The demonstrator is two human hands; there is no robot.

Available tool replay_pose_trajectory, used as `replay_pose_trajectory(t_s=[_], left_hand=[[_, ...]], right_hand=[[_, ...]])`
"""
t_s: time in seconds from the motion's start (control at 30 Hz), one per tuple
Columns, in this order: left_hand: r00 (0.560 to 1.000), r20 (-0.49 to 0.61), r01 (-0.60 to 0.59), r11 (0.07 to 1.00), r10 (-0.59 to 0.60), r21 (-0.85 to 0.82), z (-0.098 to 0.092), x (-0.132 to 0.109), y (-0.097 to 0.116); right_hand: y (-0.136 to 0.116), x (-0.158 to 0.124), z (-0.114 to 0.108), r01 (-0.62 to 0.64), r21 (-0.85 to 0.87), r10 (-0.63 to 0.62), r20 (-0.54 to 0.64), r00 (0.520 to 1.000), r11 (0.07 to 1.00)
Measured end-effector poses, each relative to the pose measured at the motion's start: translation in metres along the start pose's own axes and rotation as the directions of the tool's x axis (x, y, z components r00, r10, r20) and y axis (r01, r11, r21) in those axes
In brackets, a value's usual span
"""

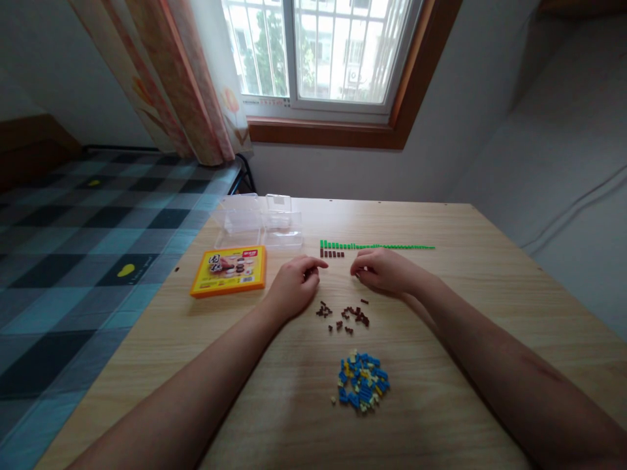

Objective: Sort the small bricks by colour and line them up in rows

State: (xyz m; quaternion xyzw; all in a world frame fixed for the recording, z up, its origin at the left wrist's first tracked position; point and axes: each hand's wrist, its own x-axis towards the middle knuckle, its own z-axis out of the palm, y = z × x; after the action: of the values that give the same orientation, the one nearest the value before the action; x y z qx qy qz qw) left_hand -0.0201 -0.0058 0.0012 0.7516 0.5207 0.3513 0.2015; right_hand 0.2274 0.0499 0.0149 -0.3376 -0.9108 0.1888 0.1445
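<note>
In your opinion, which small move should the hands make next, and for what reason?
Probably the right hand should add one of the loose brown pieces to the right end of the short brown row. The hand is near that end, and the green row behind runs much farther right. Whether the hand already holds a piece is unclear.

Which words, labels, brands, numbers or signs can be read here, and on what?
"围棋", probably: large characters on the yellow box; its red label and remaining print are too small.
Bed sheet: marks beside the yellow heart, too small.
Window frame: reddish marks, too small.
</note>
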Motion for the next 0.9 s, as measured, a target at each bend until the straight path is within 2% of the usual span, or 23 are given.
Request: replay_pose_trajectory(t_s=[0.17, 0.3, 0.5, 0.67, 0.8, 0.9], left_hand=[[1.000, -0.023, -0.008, 1.000, 0.008, -0.003, 0.000, -0.001, 0.001], [0.999, -0.054, -0.008, 1.000, 0.007, -0.007, 0.000, -0.001, 0.000], [0.999, -0.054, -0.009, 1.000, 0.008, -0.010, 0.000, -0.001, -0.001], [0.998, -0.058, -0.009, 1.000, 0.009, -0.008, 0.000, -0.001, -0.001], [1.000, -0.030, -0.005, 1.000, 0.005, -0.009, 0.001, -0.001, -0.002], [1.000, 0.027, -0.009, 1.000, 0.009, -0.005, 0.001, 0.000, -0.003]], right_hand=[[0.002, -0.003, -0.010, -0.036, 0.022, 0.037, -0.047, 0.998, 0.999], [0.004, -0.005, -0.015, -0.013, 0.077, 0.013, -0.004, 1.000, 0.997], [0.007, -0.005, -0.011, -0.010, 0.116, 0.004, 0.049, 0.999, 0.993], [0.009, -0.003, -0.008, -0.041, 0.097, 0.040, 0.010, 0.999, 0.994], [0.008, -0.002, -0.004, -0.059, 0.061, 0.061, -0.038, 0.997, 0.996], [0.006, -0.003, -0.003, -0.059, 0.095, 0.063, -0.036, 0.997, 0.994]])
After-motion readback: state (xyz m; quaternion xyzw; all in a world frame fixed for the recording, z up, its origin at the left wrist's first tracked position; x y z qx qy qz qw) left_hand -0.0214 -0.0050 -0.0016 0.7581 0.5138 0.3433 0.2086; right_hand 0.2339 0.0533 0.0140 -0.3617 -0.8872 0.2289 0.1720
